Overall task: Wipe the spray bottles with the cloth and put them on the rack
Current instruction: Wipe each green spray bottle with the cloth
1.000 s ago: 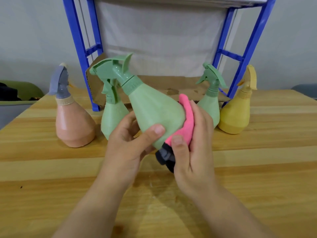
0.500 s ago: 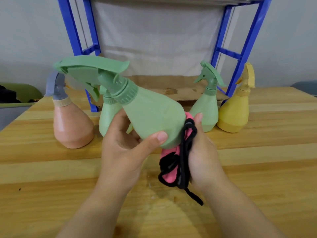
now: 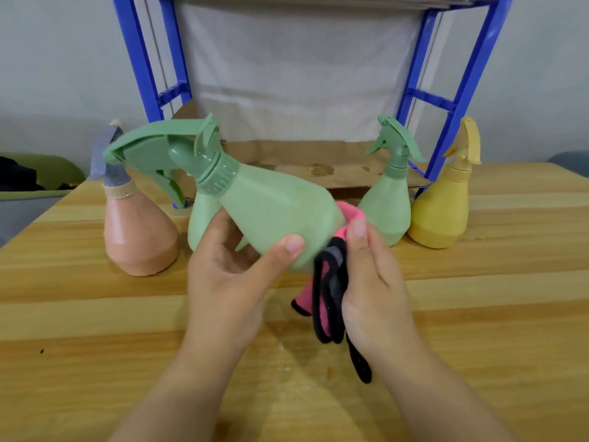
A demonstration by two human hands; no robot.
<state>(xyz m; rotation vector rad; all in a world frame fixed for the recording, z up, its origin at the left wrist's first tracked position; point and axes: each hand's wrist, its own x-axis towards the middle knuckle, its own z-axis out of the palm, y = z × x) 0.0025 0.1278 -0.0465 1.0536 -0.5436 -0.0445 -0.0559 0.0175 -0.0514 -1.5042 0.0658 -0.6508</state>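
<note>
The green spray bottle [image 3: 280, 224] is held tilted above the worktop [image 3: 478, 314], trigger head to the left, base pressed into the pink cloth [image 3: 328, 282]. The left hand [image 3: 229, 282] wraps its fingers round the lower body; the right hand [image 3: 373, 282] grips the cloth against the base. Judged light, stiff and smooth, likely slippery; the neck under the collar looks the surest hold. Fill level cannot be told. The base is hidden; the rack [image 3: 462, 90] is cut off above.
</note>
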